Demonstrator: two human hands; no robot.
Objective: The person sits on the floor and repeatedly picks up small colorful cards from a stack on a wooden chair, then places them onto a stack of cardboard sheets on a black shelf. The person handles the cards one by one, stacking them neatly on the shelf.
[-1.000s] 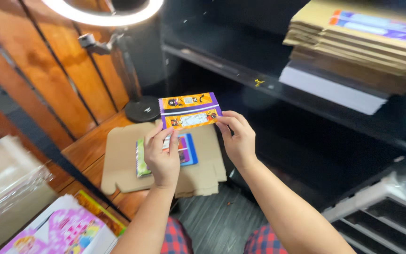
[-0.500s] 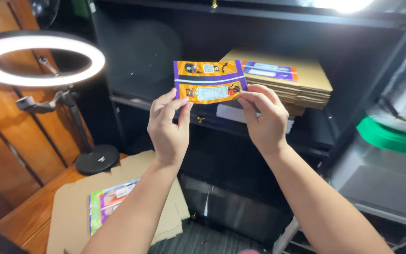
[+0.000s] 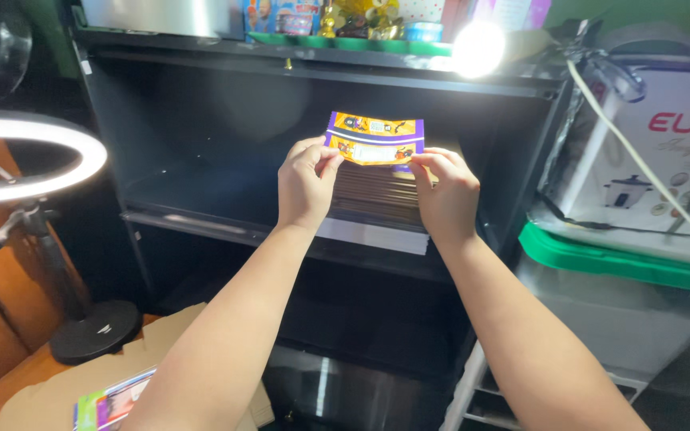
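Observation:
A flat orange and purple printed carton [image 3: 375,138] is held up in front of a black shelf unit. My left hand [image 3: 305,182] pinches its left edge and my right hand [image 3: 446,190] pinches its right edge. Just behind and below the carton sits a stack of flattened cardboard pieces [image 3: 378,199] on the middle shelf [image 3: 201,223], partly hidden by both hands.
A lit ring light [image 3: 29,160] on a round black base [image 3: 94,330] stands at the left. Cardboard [image 3: 49,395] with a colourful packet [image 3: 113,401] lies at bottom left. A green-lidded bin [image 3: 624,263] and a white appliance box [image 3: 664,152] stand at the right. A lamp [image 3: 477,46] glares above.
Both hands lifted the printed carton from over the cardboard on the wooden table up to the shelf, over the stack of flattened pieces. The view swung upward and right.

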